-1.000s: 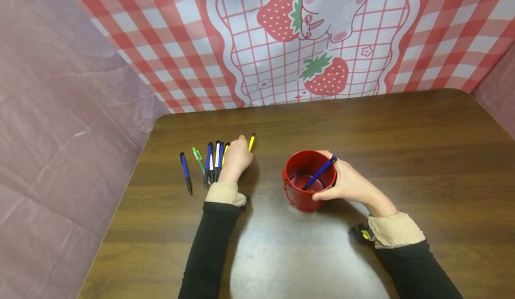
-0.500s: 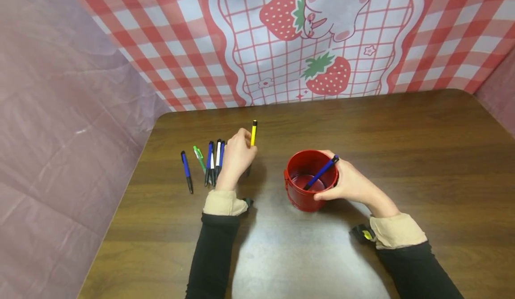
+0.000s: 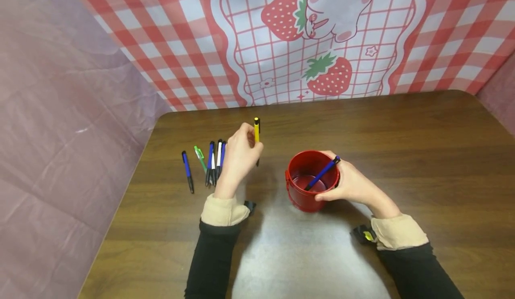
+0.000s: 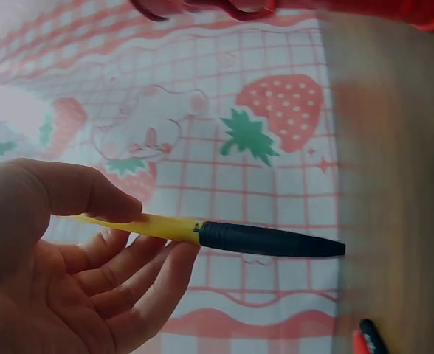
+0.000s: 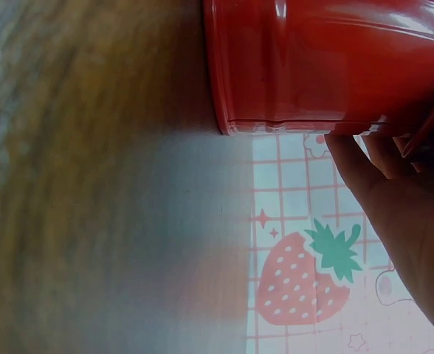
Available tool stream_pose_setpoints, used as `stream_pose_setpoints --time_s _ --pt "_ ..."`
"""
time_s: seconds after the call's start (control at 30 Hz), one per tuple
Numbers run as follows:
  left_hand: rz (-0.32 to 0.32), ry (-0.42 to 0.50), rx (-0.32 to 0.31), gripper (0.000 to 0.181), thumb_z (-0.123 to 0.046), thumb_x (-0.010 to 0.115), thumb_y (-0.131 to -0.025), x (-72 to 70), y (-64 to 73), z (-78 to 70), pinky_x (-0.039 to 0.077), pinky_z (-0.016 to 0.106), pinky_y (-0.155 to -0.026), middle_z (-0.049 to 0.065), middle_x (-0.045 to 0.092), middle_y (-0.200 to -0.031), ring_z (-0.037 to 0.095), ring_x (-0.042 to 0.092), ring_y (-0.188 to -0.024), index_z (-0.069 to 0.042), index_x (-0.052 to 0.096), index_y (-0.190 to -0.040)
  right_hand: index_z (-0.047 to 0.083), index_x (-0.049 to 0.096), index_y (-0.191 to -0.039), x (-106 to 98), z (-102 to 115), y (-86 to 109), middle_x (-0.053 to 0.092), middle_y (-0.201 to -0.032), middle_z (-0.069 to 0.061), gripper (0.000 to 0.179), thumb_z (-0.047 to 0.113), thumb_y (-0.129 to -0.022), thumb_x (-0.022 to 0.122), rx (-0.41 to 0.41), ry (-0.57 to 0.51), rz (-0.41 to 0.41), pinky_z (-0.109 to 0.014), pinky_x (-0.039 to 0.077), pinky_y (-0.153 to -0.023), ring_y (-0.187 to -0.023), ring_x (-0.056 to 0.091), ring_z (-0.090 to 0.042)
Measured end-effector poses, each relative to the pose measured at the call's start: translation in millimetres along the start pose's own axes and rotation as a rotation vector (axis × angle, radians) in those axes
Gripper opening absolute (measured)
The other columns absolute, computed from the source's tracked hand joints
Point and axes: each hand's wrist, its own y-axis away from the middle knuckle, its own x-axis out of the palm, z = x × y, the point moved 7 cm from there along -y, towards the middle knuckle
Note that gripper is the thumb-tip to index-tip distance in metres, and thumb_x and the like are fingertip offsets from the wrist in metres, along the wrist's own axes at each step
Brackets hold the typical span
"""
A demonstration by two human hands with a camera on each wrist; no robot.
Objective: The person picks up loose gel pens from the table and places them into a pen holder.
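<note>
My left hand (image 3: 241,156) pinches a yellow pen (image 3: 256,131) upright above the table, left of the bucket. In the left wrist view the yellow pen (image 4: 269,240) shows its black grip and tip, with the thumb on one side of the barrel and fingers on the other. A red metal bucket (image 3: 299,198) stands upright on the table, and my right hand (image 3: 356,185) holds it at its right side, thumb over the near rim. Inside leans a blue pen (image 3: 323,173), its top past the rim. The right wrist view shows the bucket's wall (image 5: 335,74) close up.
Several blue and white pens (image 3: 213,165) lie side by side left of my left hand, with a green pen (image 3: 200,154) next to them. Farther left lies a single blue pen (image 3: 187,172). A checked strawberry cloth (image 3: 277,62) hangs behind the wooden table (image 3: 382,124).
My left hand has lifted the yellow pen off the table beside the other pens and moved it slightly right, now more upright. The right hand and bucket have stayed in place.
</note>
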Motion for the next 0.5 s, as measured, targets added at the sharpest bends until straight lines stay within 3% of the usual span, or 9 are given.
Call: stream_pose_setpoints --time_s 0.27,0.5 --pt "-0.007 0.073 0.076 0.013 -0.009 0.057 -0.075 -9.2 7.6 -18.4 0.045 0.027 -0.062 0.001 0.058 -0.08 0.013 0.056 -0.072 -0.011 0.052 -0.086 0.01 0.043 -0.127 0.4 0.0 0.5 0.055 -0.119 -0.007 0.083 0.011 -0.056 0.086 -0.002 0.004 -0.005 -0.018 0.045 -0.084 -0.104 0.053 -0.022" --pt "-0.061 0.121 0.163 0.013 -0.005 0.055 -0.074 -20.0 15.6 -32.4 0.048 0.024 -0.065 0.001 0.057 -0.084 0.012 0.058 -0.077 -0.009 0.051 -0.086 0.01 0.042 -0.127 0.7 -0.5 0.5 0.055 -0.119 -0.006 0.083 0.012 -0.057 0.085 0.007 0.012 0.001 -0.019 0.046 -0.084 -0.104 0.054 -0.021"
